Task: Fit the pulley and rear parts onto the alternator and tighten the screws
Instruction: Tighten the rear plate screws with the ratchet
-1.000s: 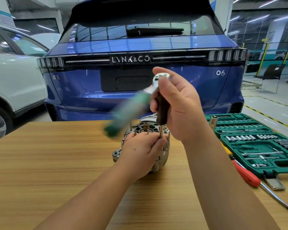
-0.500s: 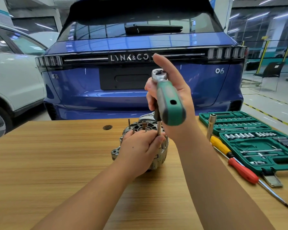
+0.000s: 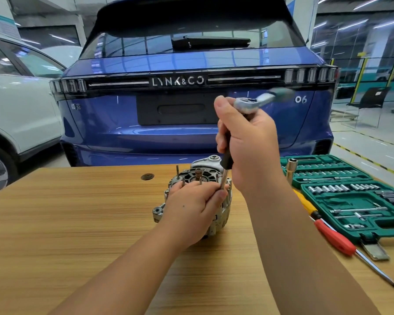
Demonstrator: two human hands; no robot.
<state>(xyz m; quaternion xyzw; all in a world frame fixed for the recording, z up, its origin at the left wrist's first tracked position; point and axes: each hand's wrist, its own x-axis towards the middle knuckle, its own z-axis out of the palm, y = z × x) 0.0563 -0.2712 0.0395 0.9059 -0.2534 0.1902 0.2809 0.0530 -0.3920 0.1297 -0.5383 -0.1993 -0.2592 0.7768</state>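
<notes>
Gripping the alternator [image 3: 192,202] at centre frame, the left hand [image 3: 192,206] curls its fingers [image 3: 221,193] over the housing on the wooden worktop [image 3: 77,223]. Above it, the right hand [image 3: 248,142] clenches a black extension bar [image 3: 225,164] standing upright on a stud, the ratchet [image 3: 257,101] on top, its handle blurred toward the upper right. At the right edge lie a green socket case [image 3: 359,201] and a red screwdriver [image 3: 337,239].
</notes>
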